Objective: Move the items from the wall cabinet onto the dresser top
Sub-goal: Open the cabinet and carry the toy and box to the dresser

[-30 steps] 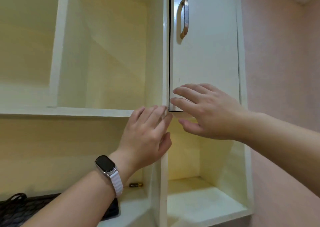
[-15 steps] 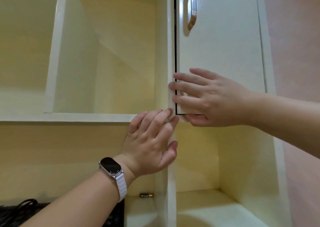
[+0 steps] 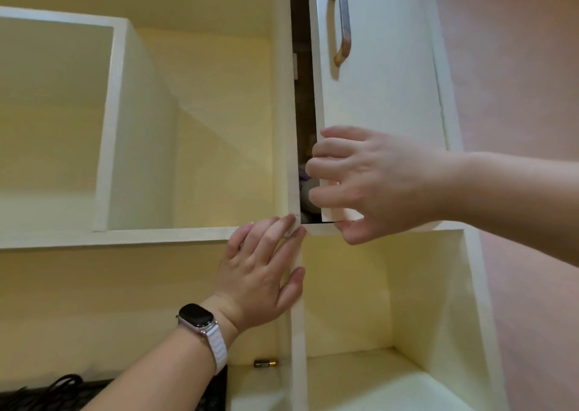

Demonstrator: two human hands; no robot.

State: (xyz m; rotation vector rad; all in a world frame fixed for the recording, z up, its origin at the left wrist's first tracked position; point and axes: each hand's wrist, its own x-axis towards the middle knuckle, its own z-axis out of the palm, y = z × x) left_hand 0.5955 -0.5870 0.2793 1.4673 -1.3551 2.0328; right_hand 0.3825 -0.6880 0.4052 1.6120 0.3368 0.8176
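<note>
The white wall cabinet door (image 3: 379,66) with a metal handle (image 3: 341,25) stands slightly ajar, showing a dark gap along its left edge. My right hand (image 3: 369,182) grips the door's lower left corner, fingers curled round its edge and thumb under it. Through the gap, something purple and white (image 3: 305,185) shows inside, too hidden to name. My left hand (image 3: 263,269), with a watch on the wrist, presses flat on the cabinet's upright divider (image 3: 297,316) just below the door.
Open cream shelf compartments (image 3: 200,128) lie to the left and below. A small battery (image 3: 265,363) lies on the lower shelf. A black mesh object with a cord (image 3: 62,392) sits at bottom left. A pink wall (image 3: 517,66) is on the right.
The door has come open by a narrow gap. My right hand went from lying on the door face to gripping its corner edge. My left hand stays on the divider.
</note>
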